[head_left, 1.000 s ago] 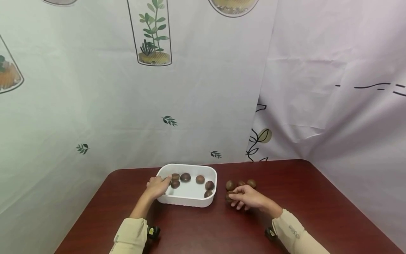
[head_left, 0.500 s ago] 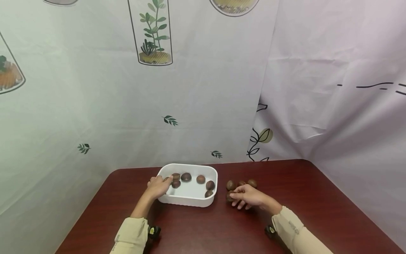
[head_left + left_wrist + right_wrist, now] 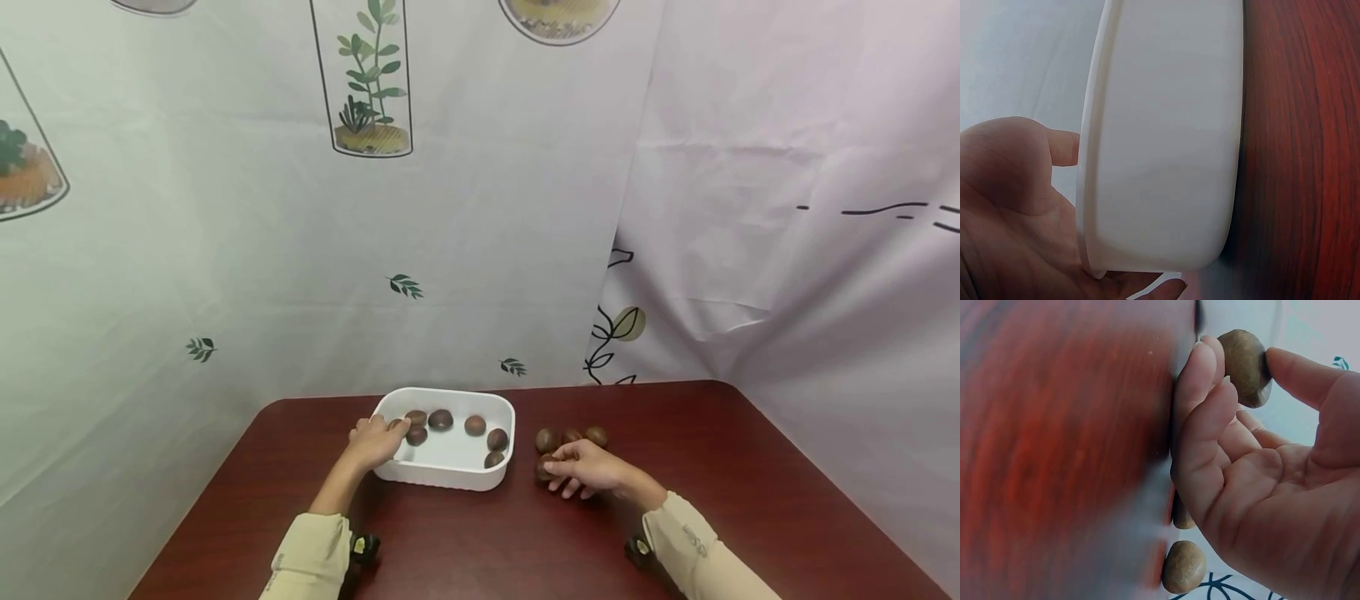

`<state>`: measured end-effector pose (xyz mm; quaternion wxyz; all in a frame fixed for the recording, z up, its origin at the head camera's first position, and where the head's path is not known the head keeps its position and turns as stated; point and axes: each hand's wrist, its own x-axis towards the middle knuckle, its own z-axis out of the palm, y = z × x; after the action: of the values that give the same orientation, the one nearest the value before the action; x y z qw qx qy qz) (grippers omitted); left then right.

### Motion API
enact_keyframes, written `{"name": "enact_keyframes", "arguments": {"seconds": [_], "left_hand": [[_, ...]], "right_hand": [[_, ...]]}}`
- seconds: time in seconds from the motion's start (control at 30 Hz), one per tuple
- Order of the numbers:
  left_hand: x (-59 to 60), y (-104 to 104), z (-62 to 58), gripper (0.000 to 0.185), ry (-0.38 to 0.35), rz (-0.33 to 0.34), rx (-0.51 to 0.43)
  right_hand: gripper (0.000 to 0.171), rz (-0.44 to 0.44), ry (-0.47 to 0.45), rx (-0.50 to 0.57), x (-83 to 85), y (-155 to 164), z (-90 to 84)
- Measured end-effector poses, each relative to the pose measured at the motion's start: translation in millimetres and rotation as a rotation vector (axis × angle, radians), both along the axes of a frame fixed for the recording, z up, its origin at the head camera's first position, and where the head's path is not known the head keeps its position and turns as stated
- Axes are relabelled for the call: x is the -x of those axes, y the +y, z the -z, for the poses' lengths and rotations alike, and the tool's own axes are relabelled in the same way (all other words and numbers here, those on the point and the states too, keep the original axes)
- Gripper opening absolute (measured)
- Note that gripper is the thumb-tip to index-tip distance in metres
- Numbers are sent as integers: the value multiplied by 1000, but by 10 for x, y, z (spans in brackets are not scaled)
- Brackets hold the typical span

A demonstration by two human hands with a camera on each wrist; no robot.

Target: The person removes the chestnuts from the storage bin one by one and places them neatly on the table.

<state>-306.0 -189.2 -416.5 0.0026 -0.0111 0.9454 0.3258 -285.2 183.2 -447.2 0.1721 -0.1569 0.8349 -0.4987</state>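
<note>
My left hand (image 3: 375, 443) holds the left end of a white plastic tray (image 3: 442, 477), its thumb over the rim. In the left wrist view the fingers lie against the outside of the tray's end wall (image 3: 1166, 137). Several brown chestnuts (image 3: 441, 420) lie inside the tray, one of them partly behind the left thumb. To the right of the tray, my right hand (image 3: 588, 468) pinches a chestnut (image 3: 1246, 365) between thumb and fingertips, low at the tabletop. Behind that hand sit 3 more chestnuts (image 3: 547, 440), close together on the table.
The dark red wooden table (image 3: 465, 542) reaches back to a pale hanging cloth (image 3: 480, 233) printed with plants and jars. Two dark wrist devices, one of them a black unit (image 3: 365, 547) under the left sleeve, sit below the forearms.
</note>
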Motion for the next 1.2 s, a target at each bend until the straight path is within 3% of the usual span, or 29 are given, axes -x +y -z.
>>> {"name": "enact_keyframes", "arguments": {"seconds": [1.2], "left_hand": [[-28, -4, -18, 67, 4, 11, -19]], "right_hand": [[27, 17, 5, -7, -7, -18, 36]]}}
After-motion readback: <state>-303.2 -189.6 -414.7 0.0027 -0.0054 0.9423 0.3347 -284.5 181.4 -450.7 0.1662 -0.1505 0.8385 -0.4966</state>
